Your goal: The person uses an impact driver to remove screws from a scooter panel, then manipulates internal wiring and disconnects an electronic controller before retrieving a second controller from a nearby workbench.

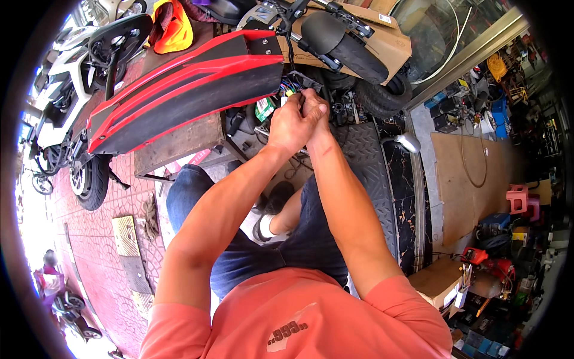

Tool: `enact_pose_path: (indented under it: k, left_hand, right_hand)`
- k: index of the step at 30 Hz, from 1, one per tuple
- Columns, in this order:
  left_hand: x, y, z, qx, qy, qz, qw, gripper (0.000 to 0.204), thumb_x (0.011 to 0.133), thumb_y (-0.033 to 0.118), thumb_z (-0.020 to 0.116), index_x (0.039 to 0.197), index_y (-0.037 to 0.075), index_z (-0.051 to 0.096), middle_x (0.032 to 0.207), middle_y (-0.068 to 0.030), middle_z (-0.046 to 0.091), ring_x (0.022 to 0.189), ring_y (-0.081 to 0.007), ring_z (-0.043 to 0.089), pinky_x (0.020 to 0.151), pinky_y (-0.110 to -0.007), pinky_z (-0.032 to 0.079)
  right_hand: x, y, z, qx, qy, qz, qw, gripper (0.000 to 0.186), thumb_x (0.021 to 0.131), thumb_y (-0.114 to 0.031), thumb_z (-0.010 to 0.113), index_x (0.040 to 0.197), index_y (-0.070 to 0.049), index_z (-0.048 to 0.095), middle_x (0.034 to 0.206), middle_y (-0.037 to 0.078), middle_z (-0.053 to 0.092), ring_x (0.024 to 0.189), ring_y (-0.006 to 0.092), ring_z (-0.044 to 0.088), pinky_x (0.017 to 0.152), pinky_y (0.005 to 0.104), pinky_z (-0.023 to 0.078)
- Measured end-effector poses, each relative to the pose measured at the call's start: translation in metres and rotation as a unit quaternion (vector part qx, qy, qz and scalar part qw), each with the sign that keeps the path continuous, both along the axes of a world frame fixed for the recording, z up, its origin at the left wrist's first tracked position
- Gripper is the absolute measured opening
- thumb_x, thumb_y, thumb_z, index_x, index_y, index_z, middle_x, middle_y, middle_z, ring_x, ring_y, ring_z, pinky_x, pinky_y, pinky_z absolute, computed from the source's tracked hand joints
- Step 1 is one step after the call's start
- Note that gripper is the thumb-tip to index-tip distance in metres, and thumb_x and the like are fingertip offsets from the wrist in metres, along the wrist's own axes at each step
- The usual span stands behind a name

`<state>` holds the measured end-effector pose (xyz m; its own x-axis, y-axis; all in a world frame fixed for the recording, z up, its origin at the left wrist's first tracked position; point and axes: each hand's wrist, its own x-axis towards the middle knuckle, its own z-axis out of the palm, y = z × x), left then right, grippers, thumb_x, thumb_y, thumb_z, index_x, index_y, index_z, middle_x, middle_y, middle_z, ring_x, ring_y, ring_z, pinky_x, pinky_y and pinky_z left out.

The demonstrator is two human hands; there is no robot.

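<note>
1. Head view: the left hand (291,125) and right hand (315,110) meet with fingers curled together; what they pinch, and how tightly, cannot be told.
2. Coloured wires (289,85) show just beyond the fingers, near the right end of a long red-and-black panel (197,99).
3. That panel slants above a worn wooden bench (179,139); a green-and-white packet (263,109) sits just beside the left hand.
4. Past the hands, a small black wheel (353,57) stands out against a cardboard box (396,42).
5. Left of the bench spreads red patterned paving (89,239), with a white motorcycle (70,90) parked.
6. Rightward, a dark tread plate (363,157) borders a cluttered room with a tan floor sheet (466,185) and reddish stool (518,197).
</note>
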<state>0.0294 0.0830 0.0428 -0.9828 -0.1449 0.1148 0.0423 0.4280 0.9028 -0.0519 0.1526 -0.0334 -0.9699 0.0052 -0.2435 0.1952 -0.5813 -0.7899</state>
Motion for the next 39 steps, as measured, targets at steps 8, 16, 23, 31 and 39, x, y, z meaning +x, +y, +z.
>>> enact_pose_path:
  k: [8, 16, 23, 31, 39]
  left_hand:
    - [0.003, -0.005, -0.003, -0.008, 0.013, 0.048, 0.999, 0.062, 0.096, 0.041, 0.068, 0.136, -0.006, 0.058, 0.098, -0.0331, 0.072, 0.096, -0.0468, 0.072, 0.087, -0.049, 0.057]
    - [0.027, 0.000, -0.026, 0.104, 0.002, 0.059, 0.993, 0.039, 0.094, 0.030, 0.072, 0.118, -0.002, 0.073, 0.090, -0.0216, 0.076, 0.084, -0.0321, 0.075, 0.082, -0.041, 0.056]
    - [0.001, -0.030, -0.070, 0.265, -0.094, 0.131, 0.951, 0.022, 0.096, 0.017, 0.067, 0.098, -0.003, 0.075, 0.081, -0.0063, 0.073, 0.075, -0.0133, 0.065, 0.071, -0.030, 0.051]
    - [-0.002, -0.028, -0.063, 0.360, -0.078, 0.097, 0.925, 0.023, 0.103, 0.010, 0.052, 0.111, -0.001, 0.071, 0.092, -0.0073, 0.073, 0.079, -0.0112, 0.062, 0.071, -0.025, 0.048]
    - [-0.008, -0.021, -0.044, 0.361, -0.087, 0.120, 0.921, 0.026, 0.103, 0.018, 0.053, 0.114, 0.002, 0.070, 0.085, -0.0021, 0.068, 0.059, -0.0085, 0.049, 0.050, -0.026, 0.036]
  right_hand:
    - [0.001, -0.013, 0.018, 0.071, 0.013, -0.015, 0.997, 0.035, 0.098, -0.020, 0.059, 0.068, -0.003, 0.059, 0.066, 0.001, 0.054, 0.056, 0.0143, 0.050, 0.053, 0.0340, 0.041]
    - [-0.031, 0.027, 0.023, 0.163, -0.020, 0.015, 0.986, 0.030, 0.097, -0.028, 0.064, 0.075, -0.008, 0.064, 0.059, 0.000, 0.051, 0.046, 0.0152, 0.049, 0.043, 0.0324, 0.040]
    - [0.006, 0.045, 0.034, 0.108, 0.119, 0.107, 0.981, 0.021, 0.090, -0.012, 0.065, 0.108, -0.004, 0.068, 0.092, 0.005, 0.068, 0.080, 0.0157, 0.065, 0.071, 0.0282, 0.052]
    - [0.020, 0.030, 0.019, 0.498, 0.208, 0.069, 0.839, 0.014, 0.084, -0.008, 0.072, 0.096, -0.002, 0.074, 0.089, 0.012, 0.077, 0.080, 0.0229, 0.075, 0.075, 0.0350, 0.057]
    - [0.018, 0.028, 0.011, 0.521, 0.184, 0.105, 0.827, 0.020, 0.081, -0.011, 0.077, 0.098, -0.002, 0.072, 0.088, 0.014, 0.077, 0.083, 0.0271, 0.076, 0.077, 0.0377, 0.058]
